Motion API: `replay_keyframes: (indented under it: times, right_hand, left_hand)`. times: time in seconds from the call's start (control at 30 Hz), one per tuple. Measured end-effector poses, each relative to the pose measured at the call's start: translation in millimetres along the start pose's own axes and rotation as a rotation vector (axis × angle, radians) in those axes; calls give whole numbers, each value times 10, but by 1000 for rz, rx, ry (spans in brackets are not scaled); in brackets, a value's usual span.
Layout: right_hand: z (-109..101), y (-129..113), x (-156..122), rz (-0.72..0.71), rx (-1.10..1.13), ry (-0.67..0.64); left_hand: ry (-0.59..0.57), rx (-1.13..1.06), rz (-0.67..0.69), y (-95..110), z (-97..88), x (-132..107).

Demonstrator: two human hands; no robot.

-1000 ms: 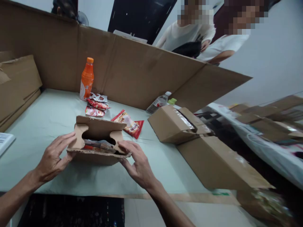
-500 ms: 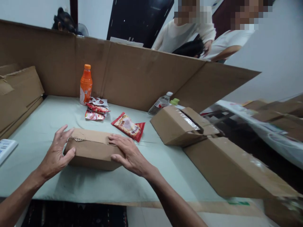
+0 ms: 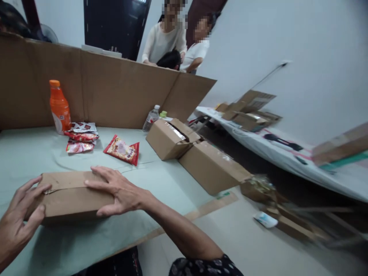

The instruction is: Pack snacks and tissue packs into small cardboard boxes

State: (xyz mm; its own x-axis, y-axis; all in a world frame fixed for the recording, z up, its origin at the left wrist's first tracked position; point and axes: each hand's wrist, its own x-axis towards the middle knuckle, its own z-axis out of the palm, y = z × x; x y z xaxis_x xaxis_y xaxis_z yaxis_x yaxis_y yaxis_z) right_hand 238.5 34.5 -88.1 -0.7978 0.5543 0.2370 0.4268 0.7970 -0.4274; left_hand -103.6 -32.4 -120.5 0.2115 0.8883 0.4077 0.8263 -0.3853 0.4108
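1. Cardboard box [image 3: 71, 193] is laid flat, lid down, on the near left part of the table [image 3: 172, 180].
2. The hands are kept apart. The left hand [image 3: 17, 218] is cupped loosely against the left end, and the right hand [image 3: 117, 191] is spread flat on top.
3. The box is judged light and fairly stiff, with a lid that dents easily. The short ends are judged best for gripping.
4. The table is covered in a pale green sheet, judged smooth. Snack packets [image 3: 122, 149], an orange bottle [image 3: 59, 107] and larger boxes [image 3: 169, 138] are set well behind.

left hand [image 3: 17, 220] cropped, floor clutter [image 3: 287, 218] blurred
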Motion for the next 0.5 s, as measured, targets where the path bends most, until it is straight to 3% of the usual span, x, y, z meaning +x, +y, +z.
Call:
replay_keyframes:
  times: [0.07, 0.17, 0.33, 0.4, 0.5]
  right_hand:
    - [-46, -53, -189, -1, -10, 20]
    - [-150, -51, -693, 78, 16, 83]
    - [-348, 131, -1964, 434, -56, 317]
    - [-451, 297, -2436, 625, -156, 453]
    - [-631, 667, -2887, 852, -299, 638]
  left_hand:
    - [40, -25, 33, 120, 94, 70]
    - [5, -118, 107, 473, 349, 259]
    - [-238, -367, 141, 1091, 871, 478]
    - [-346, -418, 157, 1190, 1050, 472]
    - [-386, -418, 169, 1158, 1272, 414]
